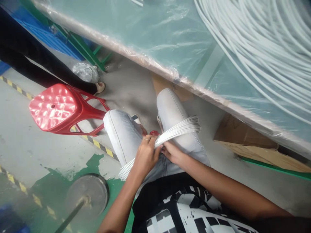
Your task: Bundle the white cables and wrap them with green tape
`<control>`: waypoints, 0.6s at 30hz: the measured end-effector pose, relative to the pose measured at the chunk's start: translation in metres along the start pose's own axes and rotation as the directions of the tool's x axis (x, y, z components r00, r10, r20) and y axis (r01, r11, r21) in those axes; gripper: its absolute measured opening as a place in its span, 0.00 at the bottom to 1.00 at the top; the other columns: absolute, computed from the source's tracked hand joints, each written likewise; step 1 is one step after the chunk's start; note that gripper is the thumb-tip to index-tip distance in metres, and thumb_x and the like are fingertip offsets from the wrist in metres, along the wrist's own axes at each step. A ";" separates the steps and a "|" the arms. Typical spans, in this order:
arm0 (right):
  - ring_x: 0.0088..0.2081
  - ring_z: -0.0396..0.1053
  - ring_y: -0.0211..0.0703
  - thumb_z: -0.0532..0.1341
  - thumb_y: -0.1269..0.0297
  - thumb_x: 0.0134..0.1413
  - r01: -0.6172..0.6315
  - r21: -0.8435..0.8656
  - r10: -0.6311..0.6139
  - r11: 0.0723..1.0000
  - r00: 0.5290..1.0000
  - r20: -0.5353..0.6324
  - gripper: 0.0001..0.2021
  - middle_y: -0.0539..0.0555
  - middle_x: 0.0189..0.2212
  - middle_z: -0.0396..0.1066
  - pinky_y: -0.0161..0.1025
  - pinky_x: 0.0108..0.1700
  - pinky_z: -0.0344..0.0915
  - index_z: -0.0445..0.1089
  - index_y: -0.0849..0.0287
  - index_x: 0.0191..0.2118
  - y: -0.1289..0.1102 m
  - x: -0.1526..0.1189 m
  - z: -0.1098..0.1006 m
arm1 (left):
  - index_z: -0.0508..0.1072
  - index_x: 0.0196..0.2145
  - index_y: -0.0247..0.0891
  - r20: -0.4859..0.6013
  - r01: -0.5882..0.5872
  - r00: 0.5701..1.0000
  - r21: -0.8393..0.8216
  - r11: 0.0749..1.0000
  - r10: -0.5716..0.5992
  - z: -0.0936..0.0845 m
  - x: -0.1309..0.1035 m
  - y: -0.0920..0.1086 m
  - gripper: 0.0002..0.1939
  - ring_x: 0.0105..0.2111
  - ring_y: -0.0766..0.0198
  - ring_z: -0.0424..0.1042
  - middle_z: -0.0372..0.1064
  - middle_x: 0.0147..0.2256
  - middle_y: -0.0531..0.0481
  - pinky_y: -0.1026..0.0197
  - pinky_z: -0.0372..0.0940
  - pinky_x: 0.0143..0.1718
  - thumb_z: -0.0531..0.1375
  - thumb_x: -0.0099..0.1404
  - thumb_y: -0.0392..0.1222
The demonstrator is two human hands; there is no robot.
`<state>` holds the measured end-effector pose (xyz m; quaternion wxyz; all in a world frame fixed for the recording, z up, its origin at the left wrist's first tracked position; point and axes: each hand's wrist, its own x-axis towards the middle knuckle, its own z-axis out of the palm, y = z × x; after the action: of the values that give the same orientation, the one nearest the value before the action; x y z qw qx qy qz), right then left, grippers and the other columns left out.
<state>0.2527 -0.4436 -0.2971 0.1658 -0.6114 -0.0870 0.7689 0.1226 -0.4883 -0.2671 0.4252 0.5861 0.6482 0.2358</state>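
Note:
A bundle of thin white cables (179,128) lies across my lap, from over one knee down past the other thigh. My left hand (146,153) is wrapped round its middle, fingers closed, with a ring on one finger. Right beside it, my right hand (172,151) is closed at the underside of the same bundle, its fingertips partly hidden by the cables and the left hand. A small red thing (155,133) shows just beyond the hands; its kind I cannot make out.
A table (155,38) wrapped in clear film carries a large coil of white cable (262,48). A red plastic stool (55,106) stands to the left, near a person's dark-trousered leg (48,61). Cardboard boxes (262,145) sit under the table. A round grey base with a pole (87,195) stands lower left.

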 end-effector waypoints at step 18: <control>0.41 0.60 0.35 0.61 0.69 0.46 0.019 0.180 -0.020 0.984 1.000 0.006 0.16 0.52 0.40 0.62 0.32 0.42 0.57 0.63 0.62 0.43 -0.005 -0.097 0.008 | 0.66 0.39 0.36 0.300 0.142 0.942 0.049 0.989 -0.150 -0.012 0.026 0.018 0.29 0.36 0.56 0.68 0.67 0.35 0.43 0.57 0.55 0.36 0.38 0.72 0.62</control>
<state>0.2651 -0.4741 -0.2049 0.2274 -0.5902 -0.0239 0.7742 0.1239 -0.4578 -0.2537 0.5279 0.5713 0.6200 0.1023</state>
